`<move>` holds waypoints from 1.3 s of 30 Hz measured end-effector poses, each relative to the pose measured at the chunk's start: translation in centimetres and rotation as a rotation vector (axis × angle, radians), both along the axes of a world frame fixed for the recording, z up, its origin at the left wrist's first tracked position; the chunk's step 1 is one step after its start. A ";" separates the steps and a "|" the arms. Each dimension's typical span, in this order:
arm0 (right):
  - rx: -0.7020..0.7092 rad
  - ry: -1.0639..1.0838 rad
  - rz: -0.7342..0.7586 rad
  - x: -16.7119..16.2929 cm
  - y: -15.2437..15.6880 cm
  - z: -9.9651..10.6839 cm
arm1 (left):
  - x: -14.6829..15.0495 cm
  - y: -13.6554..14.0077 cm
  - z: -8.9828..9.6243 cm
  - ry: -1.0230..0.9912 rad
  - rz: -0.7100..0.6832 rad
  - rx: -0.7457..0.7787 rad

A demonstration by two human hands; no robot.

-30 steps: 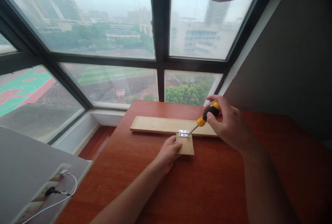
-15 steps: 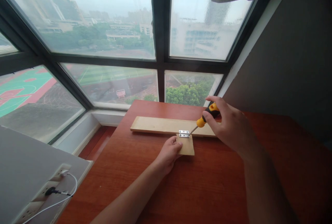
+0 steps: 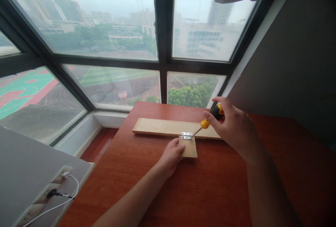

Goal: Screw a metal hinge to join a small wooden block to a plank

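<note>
- Already, our hinge [image 3: 187,137] sits on the small board [image 3: 190,150] (tightening seems unfinished).
- Our left hand [image 3: 171,155] pinches that board; our right hand [image 3: 234,127] curls round the screwdriver [image 3: 216,111].

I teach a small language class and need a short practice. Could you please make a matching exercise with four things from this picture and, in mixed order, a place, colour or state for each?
Things
1. screwdriver
2. hinge
3. small board
4. long board

Places, colours, states
A. lying on the table, beyond the small board
B. held in the left hand
C. yellow and black handle, in the right hand
D. silver, where the two boards meet

Right pairs: 1-C, 2-D, 3-B, 4-A
</note>
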State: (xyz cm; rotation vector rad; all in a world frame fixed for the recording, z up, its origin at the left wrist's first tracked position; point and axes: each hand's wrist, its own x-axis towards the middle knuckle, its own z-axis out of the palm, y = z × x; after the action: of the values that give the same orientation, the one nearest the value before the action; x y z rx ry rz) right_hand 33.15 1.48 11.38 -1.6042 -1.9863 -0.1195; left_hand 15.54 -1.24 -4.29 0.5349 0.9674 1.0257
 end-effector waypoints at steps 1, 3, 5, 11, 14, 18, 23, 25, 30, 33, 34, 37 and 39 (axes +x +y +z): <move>-0.016 0.019 0.023 0.0 0.0 0.0 | 0.0 0.0 0.0 0.000 0.000 -0.001; -0.052 0.059 0.078 0.1 0.0 0.1 | 0.0 0.0 0.1 -0.001 0.001 -0.004; -0.057 0.054 0.080 0.1 0.0 0.1 | 0.0 -0.1 0.2 0.001 0.005 -0.007; 0.007 -0.052 -0.099 0.3 0.3 -0.1 | 0.0 -0.1 0.3 0.001 0.000 -0.005; -0.047 0.032 0.006 0.6 0.3 0.0 | 0.0 -0.1 0.2 -0.003 0.002 -0.007; -0.047 0.055 0.037 0.6 0.3 -0.1 | 0.0 -0.1 0.2 -0.005 0.002 -0.009; -0.007 -0.023 -0.105 0.5 0.4 -0.1 | 0.0 -0.1 0.4 0.003 -0.003 -0.008; -0.058 0.060 -0.014 0.6 0.3 0.0 | 0.0 -0.1 0.5 0.006 -0.006 -0.010; -0.119 0.133 0.139 0.7 0.1 0.3 | 0.0 -0.1 0.5 0.009 -0.006 -0.008; -0.040 0.003 -0.031 0.5 0.3 0.1 | 0.0 -0.1 0.4 0.011 -0.008 -0.002; -0.027 -0.021 -0.070 0.5 0.3 0.0 | 0.0 -0.1 0.4 0.012 -0.007 -0.001; -0.078 0.033 -0.015 0.7 0.3 0.0 | 0.0 -0.1 0.4 0.012 -0.007 -0.002; -0.128 0.119 0.109 0.9 0.1 0.1 | 0.0 -0.1 0.3 0.011 -0.004 -0.007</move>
State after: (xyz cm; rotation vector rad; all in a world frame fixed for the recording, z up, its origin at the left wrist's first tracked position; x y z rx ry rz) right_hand 34.05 1.58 11.49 -1.5390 -2.0179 0.1441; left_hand 15.54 -1.29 -4.01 0.5374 0.9790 1.0165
